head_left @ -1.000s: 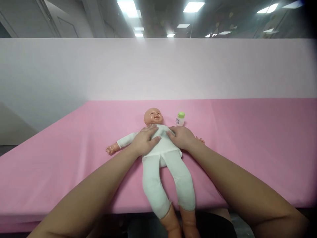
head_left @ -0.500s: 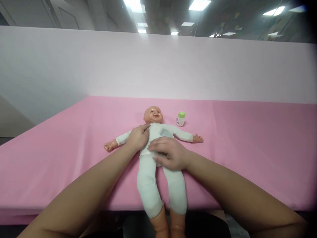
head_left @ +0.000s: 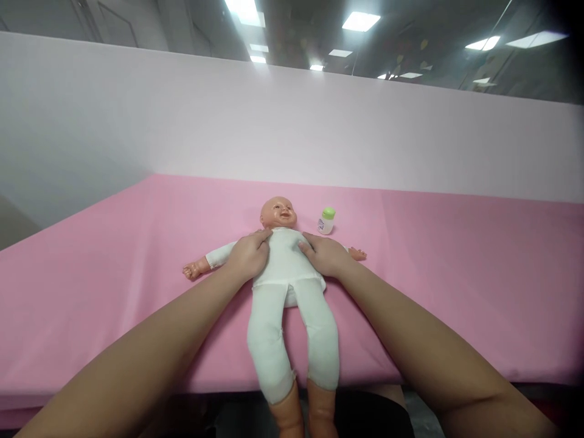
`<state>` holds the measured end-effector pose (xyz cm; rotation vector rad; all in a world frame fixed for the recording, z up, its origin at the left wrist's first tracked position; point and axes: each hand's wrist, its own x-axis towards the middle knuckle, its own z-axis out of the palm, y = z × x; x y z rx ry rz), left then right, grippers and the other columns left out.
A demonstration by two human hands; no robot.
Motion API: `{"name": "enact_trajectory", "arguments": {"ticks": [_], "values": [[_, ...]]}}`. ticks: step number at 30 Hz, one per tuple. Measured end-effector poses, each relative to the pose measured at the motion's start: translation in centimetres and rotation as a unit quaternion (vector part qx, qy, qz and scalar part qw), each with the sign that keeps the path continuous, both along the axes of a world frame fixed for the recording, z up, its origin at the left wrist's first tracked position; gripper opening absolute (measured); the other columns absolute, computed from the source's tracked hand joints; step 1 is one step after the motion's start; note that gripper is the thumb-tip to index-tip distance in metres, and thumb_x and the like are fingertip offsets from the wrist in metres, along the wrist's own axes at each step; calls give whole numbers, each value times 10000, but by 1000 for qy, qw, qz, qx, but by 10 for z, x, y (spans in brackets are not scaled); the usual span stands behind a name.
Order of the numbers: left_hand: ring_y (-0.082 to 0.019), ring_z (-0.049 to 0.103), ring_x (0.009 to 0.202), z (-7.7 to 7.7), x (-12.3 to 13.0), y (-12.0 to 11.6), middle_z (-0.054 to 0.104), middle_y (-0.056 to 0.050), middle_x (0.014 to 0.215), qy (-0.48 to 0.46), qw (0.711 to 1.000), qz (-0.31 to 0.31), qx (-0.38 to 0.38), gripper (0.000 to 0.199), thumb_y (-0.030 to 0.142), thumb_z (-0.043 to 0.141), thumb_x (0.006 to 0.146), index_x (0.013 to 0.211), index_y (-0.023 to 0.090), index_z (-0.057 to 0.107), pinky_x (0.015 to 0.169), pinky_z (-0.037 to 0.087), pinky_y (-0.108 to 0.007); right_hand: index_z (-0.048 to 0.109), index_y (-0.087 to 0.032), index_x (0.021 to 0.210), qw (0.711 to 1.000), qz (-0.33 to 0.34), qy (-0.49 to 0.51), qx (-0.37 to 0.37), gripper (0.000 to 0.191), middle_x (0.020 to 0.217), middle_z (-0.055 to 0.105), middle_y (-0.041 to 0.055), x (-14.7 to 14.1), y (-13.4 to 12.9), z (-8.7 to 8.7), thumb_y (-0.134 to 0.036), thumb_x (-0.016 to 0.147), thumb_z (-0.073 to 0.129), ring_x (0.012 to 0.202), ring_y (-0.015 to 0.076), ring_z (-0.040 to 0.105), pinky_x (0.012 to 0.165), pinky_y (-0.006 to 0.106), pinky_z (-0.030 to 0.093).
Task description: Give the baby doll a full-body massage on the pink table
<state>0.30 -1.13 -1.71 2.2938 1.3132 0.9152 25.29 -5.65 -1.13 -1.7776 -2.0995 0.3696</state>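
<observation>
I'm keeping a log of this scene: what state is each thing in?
Doll: on its back, arms spread, legs past the edge.
Bottle: upright, cap on.
Left hand: on one side of the doll's chest.
Right hand: on the other side.
Sheet: spread, lightly creased.
Lights: lit.

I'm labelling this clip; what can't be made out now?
In the head view:
Feet of the doll: cut off by bottom edge.
Upper arm at picture right: hidden behind right hand.
Left hand: most fingertips hidden by the hand itself.
Label on bottle: lettering too small.
</observation>
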Motion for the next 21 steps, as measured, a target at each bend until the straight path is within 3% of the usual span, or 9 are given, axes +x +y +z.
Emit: {"name": "enact_trajectory", "arguments": {"ticks": [2,4,6,9,11,13,16,21], "values": [[-239,585,1363,5,-1,-7,660,-35,1437,-3,1000,-15,22,496,204,425,958,1382,214,680,1203,400,-378,613,-304,1397,1000,-19,-8,-4,592,1289,724,68,3,2,-1,-644,1069,256,1139,321,671,896,420,486],[-242,601,1344,11,-1,-18,681,-29,1407,-16,997,-69,36,467,201,445,952,1334,221,715,1199,409,-387,652,-284,1317,1000,-18,-10,6,564,1266,728,70,4,3,-3,-614,1077,263,1116,304,670,856,387,475],[-240,638,1296,19,1,-32,713,-28,1356,-38,984,-173,35,431,200,478,950,1292,223,740,1167,446,-383,657,-277,1287,1000,-16,-8,11,544,1247,731,69,4,4,-3,-603,1079,275,1094,290,673,830,368,464],[-226,678,1232,26,7,-53,744,-25,1296,-64,939,-337,5,412,194,497,967,1298,238,738,1120,488,-366,655,-268,1278,1000,-21,-2,6,539,1221,737,74,3,4,-2,-611,1076,290,1069,280,679,807,354,458],[-217,655,1268,28,11,-61,731,-21,1322,-45,917,-395,-18,422,205,477,997,1344,263,711,1150,459,-364,652,-261,1282,1000,-14,3,6,536,1223,735,81,3,3,-1,-606,1079,295,1074,275,678,819,350,461],[-207,604,1335,28,15,-63,698,-13,1381,-1,920,-390,-28,426,241,451,1028,1383,288,682,1195,410,-362,656,-251,1266,1000,-3,4,10,527,1224,733,92,3,2,0,-591,1084,298,1073,274,678,832,352,468],[-199,511,1433,23,16,-50,613,-5,1495,55,950,-307,-12,449,336,398,1064,1448,295,627,1248,335,-374,664,-242,1230,1000,-1,3,19,511,1199,735,102,2,2,-2,-577,1086,307,1048,275,686,838,357,482],[-234,346,1548,13,5,-13,437,-57,1634,90,979,-186,-5,596,513,382,1052,1542,203,521,1302,215,-430,643,-225,1265,999,-9,-6,39,515,1219,728,121,-2,4,-8,-581,1081,319,1054,284,689,859,369,488]]}}
